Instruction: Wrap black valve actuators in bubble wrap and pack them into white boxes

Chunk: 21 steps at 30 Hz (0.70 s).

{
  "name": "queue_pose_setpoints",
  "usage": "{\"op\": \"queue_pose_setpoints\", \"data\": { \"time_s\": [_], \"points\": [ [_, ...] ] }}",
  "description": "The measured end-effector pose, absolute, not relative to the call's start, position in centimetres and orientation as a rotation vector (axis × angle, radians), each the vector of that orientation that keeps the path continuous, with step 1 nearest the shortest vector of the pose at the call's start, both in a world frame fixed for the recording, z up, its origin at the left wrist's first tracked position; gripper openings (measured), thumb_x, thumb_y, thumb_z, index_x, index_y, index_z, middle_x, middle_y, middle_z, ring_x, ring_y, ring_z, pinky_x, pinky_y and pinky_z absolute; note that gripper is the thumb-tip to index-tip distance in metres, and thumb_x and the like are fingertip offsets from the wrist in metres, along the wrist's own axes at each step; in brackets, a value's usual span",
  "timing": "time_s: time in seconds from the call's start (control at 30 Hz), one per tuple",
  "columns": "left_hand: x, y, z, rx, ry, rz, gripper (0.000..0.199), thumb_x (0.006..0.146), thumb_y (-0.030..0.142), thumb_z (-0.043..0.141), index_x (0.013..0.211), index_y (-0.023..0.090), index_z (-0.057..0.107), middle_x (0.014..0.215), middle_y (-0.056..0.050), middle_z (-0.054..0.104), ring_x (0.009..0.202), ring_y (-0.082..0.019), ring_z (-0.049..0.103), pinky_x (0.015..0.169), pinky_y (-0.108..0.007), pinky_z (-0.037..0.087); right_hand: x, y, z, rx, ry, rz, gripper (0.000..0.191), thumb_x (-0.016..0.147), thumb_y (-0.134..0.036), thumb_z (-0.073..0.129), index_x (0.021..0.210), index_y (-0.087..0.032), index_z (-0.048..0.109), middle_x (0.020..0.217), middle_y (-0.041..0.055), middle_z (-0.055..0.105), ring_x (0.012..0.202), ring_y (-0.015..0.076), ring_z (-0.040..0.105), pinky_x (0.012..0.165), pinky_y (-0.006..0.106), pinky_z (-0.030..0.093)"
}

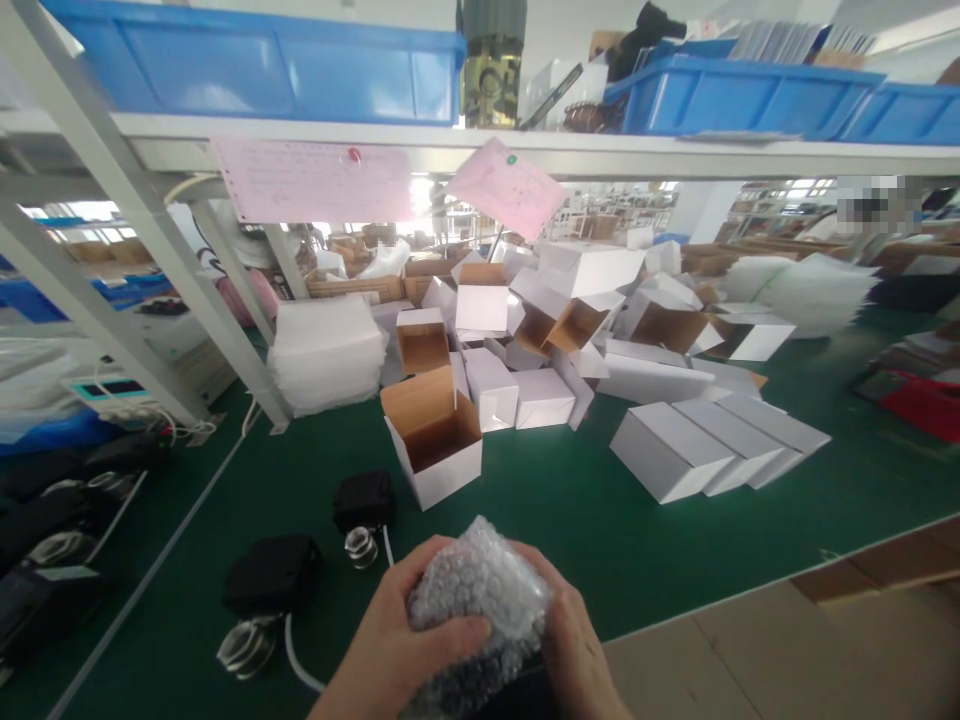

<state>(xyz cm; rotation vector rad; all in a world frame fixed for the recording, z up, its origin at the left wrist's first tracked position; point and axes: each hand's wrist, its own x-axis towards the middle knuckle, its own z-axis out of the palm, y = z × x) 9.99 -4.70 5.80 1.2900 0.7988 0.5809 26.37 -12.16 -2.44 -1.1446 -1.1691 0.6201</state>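
Both of my hands hold a bundle of clear bubble wrap (480, 600) low in the middle of the view. My left hand (409, 635) grips its left side with the thumb across the front. Fingers of my right hand (574, 640) wrap round the right side. Something dark shows under the plastic, too covered to make out. Beyond the bundle stands an open white box (442, 470) with a brown inside. To the left on the green table (570, 520) lie two black devices, a nearer one (271, 575) and a farther one (364, 500), each with a metal fitting and a pale tube.
Closed white boxes (675, 455) lie in a row at the right. Behind is a heap of open and closed boxes, beside a stack of white foam sheets (326, 355). More black devices (60, 510) sit far left. Overhead, a shelf (600, 155) carries blue bins (285, 65).
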Motion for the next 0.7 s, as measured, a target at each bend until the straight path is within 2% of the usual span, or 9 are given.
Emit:
{"op": "queue_pose_setpoints", "data": {
  "time_s": [0.03,0.1,0.2,0.23,0.3,0.37,0.47,0.57,0.7],
  "points": [
    [10.2,-5.2,5.8,1.292,0.816,0.630,0.052,0.067,0.044,0.084,0.109,0.019,0.066,0.090,-0.001,0.071,0.081,-0.019,0.063,0.075,-0.029,0.050,25.5,-12.0,-3.3,-1.074,-1.000,0.769,0.061,0.100,-0.068,0.032,0.129,-0.029,0.068,0.120,0.0126,0.077,0.097,0.0321,0.076,0.079,0.045,0.064],
    [10.8,-5.8,5.7,1.442,0.843,0.742,0.045,0.073,0.039,0.079,0.112,0.021,0.064,0.096,-0.002,0.071,0.088,-0.021,0.065,0.081,-0.032,0.052,24.0,-11.9,-4.5,-0.982,-0.806,0.903,0.068,0.092,-0.077,0.042,0.125,-0.025,0.071,0.103,0.0162,0.080,0.085,0.0337,0.077,0.071,0.046,0.065],
    [11.6,-5.3,5.3,1.958,0.728,0.974,0.026,0.092,0.033,0.059,0.116,0.023,0.063,0.116,-0.007,0.068,0.110,-0.025,0.063,0.098,-0.041,0.051,23.4,-12.3,-4.7,-1.008,-0.702,0.925,0.066,0.084,-0.071,0.064,0.127,-0.020,0.068,0.094,0.0163,0.079,0.085,0.0342,0.076,0.076,0.049,0.064],
    [11.8,-4.6,5.2,2.107,0.690,1.052,0.026,0.098,0.031,0.050,0.119,0.023,0.062,0.121,-0.008,0.066,0.116,-0.025,0.061,0.102,-0.042,0.051,23.8,-12.4,-4.4,-1.036,-0.671,0.921,0.067,0.082,-0.067,0.069,0.128,-0.019,0.066,0.093,0.0156,0.078,0.086,0.0343,0.076,0.077,0.049,0.063],
    [11.9,-2.7,5.1,2.363,0.780,1.139,0.033,0.105,0.030,0.037,0.128,0.019,0.057,0.130,-0.013,0.063,0.122,-0.024,0.060,0.102,-0.042,0.053,25.1,-12.6,-3.4,-1.128,-0.627,0.858,0.067,0.078,-0.059,0.077,0.129,-0.017,0.064,0.093,0.0140,0.078,0.092,0.0343,0.075,0.083,0.048,0.062],
    [12.0,-0.4,5.1,2.612,1.092,1.076,0.037,0.105,0.027,0.040,0.134,0.011,0.054,0.134,-0.020,0.062,0.118,-0.027,0.065,0.095,-0.042,0.057,26.6,-12.8,-2.0,-1.233,-0.644,0.717,0.066,0.077,-0.053,0.080,0.129,-0.017,0.063,0.098,0.0135,0.077,0.101,0.0341,0.073,0.089,0.047,0.060],
    [11.9,1.6,5.0,2.838,1.380,0.893,0.029,0.099,0.014,0.048,0.123,0.006,0.062,0.117,-0.021,0.070,0.095,-0.029,0.073,0.076,-0.039,0.060,28.2,-13.1,0.8,-1.387,-0.770,0.392,0.065,0.078,-0.048,0.079,0.131,-0.016,0.059,0.116,0.0156,0.072,0.111,0.0331,0.067,0.097,0.046,0.056],
    [11.6,0.4,4.5,2.913,1.184,0.928,0.022,0.095,0.005,0.049,0.095,0.013,0.070,0.087,-0.009,0.073,0.079,-0.024,0.072,0.069,-0.034,0.058,28.6,-13.4,3.9,-1.490,-0.899,-0.018,0.060,0.079,-0.046,0.078,0.128,-0.017,0.059,0.125,0.0150,0.066,0.112,0.0316,0.065,0.098,0.045,0.054],
    [11.2,-4.0,3.8,2.938,0.865,1.063,0.026,0.096,0.007,0.047,0.081,0.020,0.064,0.072,0.000,0.067,0.062,-0.019,0.065,0.057,-0.032,0.050,28.3,-13.0,6.6,-1.325,-1.123,-0.469,0.060,0.077,-0.036,0.082,0.130,-0.021,0.057,0.124,0.0127,0.065,0.109,0.0320,0.066,0.089,0.046,0.057]
  ]
}}
